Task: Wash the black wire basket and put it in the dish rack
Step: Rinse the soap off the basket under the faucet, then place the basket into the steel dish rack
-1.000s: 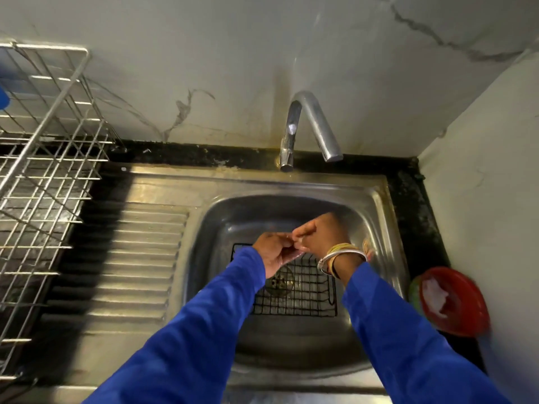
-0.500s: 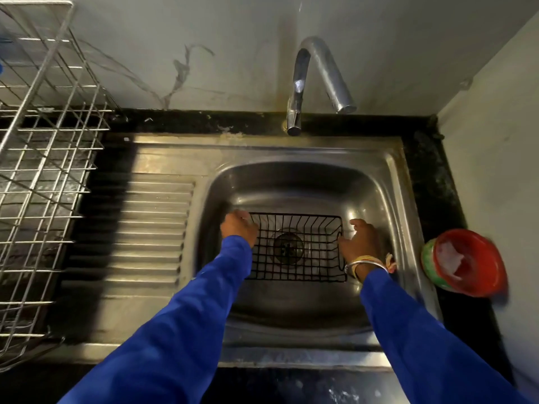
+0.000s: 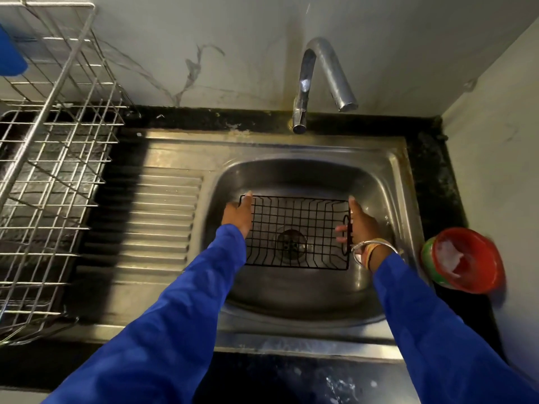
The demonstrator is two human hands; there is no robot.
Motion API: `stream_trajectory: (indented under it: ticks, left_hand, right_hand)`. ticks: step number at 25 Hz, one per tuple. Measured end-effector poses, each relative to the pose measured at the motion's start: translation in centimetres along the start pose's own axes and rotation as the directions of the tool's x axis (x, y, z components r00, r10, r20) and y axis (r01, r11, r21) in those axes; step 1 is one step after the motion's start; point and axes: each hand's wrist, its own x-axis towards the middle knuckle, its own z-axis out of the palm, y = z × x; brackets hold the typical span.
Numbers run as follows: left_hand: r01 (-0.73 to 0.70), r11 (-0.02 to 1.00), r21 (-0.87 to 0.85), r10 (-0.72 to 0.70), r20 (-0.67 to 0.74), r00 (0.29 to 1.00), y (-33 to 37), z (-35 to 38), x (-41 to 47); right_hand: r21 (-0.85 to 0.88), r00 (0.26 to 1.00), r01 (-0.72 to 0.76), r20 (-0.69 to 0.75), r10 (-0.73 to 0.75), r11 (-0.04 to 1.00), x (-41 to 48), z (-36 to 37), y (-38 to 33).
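Note:
The black wire basket (image 3: 297, 225) sits upright in the steel sink (image 3: 291, 173), over the drain. My left hand (image 3: 237, 215) grips its left end, fingers over the rim. My right hand (image 3: 357, 224) holds the right end, with fingers wrapped through the wire handle. The silver wire dish rack (image 3: 49, 158) stands on the counter at the far left, apart from both hands. Blue sleeves cover both my arms.
A curved steel tap (image 3: 318, 80) rises behind the basin; no water runs from it. The ribbed drainboard (image 3: 151, 217) lies between sink and rack. A red bowl (image 3: 463, 259) with white soap sits on the right counter by the wall.
My hands were together above the basket a second ago. They have parted and taken hold of its two ends. The view has tilted down and moved closer.

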Motion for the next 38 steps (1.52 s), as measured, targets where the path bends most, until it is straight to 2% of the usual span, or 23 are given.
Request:
stream_trajectory:
  ticks: [3, 5, 9, 12, 17, 20, 24, 28, 32, 35, 37, 38]
  left_hand:
    - [0.044, 0.982, -0.183, -0.049, -0.026, 0.998, 1.2, -1.3, -1.2]
    - [0.068, 0.974, -0.217, -0.070, -0.003, 0.998, 2.2, -2.3, -2.2]
    - [-0.021, 0.986, -0.163, 0.019, -0.014, 1.000, 3.4, -3.5, -3.8]
    - [-0.049, 0.986, -0.160, 0.057, 0.052, 0.997, 4.1, -4.6, -5.5]
    - [-0.143, 0.971, -0.193, 0.159, 0.072, 0.985, 2.5, -7.7, -7.1]
    - [-0.261, 0.948, -0.184, 0.271, 0.033, 0.962, 1.9, -8.9, -8.1]
    - [-0.418, 0.905, -0.082, 0.420, 0.016, 0.907, 2.0, -9.6, -8.7]
    - [-0.506, 0.861, 0.045, 0.504, 0.045, 0.862, 4.0, -11.3, -8.4]
    - [-0.537, 0.834, 0.127, 0.527, 0.104, 0.843, 6.8, -13.9, -8.9]
    - [-0.554, 0.828, 0.093, 0.546, 0.094, 0.832, 9.1, -16.8, -11.2]
    - [-0.588, 0.809, 0.011, 0.588, 0.021, 0.809, 11.0, -19.3, -13.5]
    - [-0.612, 0.790, -0.040, 0.611, -0.035, 0.791, 12.1, -20.7, -14.8]
  right_hand:
    - [-0.014, 0.994, 0.104, -0.016, -0.104, 0.994, -2.0, -1.2, -2.7]
    - [-0.024, 0.994, 0.106, -0.023, -0.107, 0.994, -2.8, -2.0, -4.0]
    - [-0.100, 0.985, 0.170, -0.010, -0.172, 0.980, -3.8, -3.1, -5.3]
    - [-0.144, 0.967, 0.256, 0.029, -0.255, 0.956, -4.5, -3.5, -5.1]
    - [-0.185, 0.900, 0.436, 0.109, -0.422, 0.881, -5.7, -3.9, -4.8]
    - [-0.161, 0.850, 0.523, 0.174, -0.498, 0.837, -7.2, -3.6, -5.4]
    - [-0.227, 0.834, 0.551, 0.116, -0.539, 0.803, -7.9, -2.9, -5.1]
    - [-0.303, 0.845, 0.513, 0.013, -0.535, 0.803, -9.5, -2.6, -5.9]
    - [-0.343, 0.832, 0.499, -0.068, -0.551, 0.796, -12.8, -2.6, -8.1]
    - [-0.347, 0.750, 0.609, -0.040, -0.660, 0.714, -16.7, -2.3, -9.9]
    - [-0.306, 0.709, 0.668, -0.013, -0.705, 0.678, -17.9, -2.6, -11.3]
    - [-0.343, 0.721, 0.657, 0.027, -0.692, 0.671, -20.0, -2.0, -12.7]
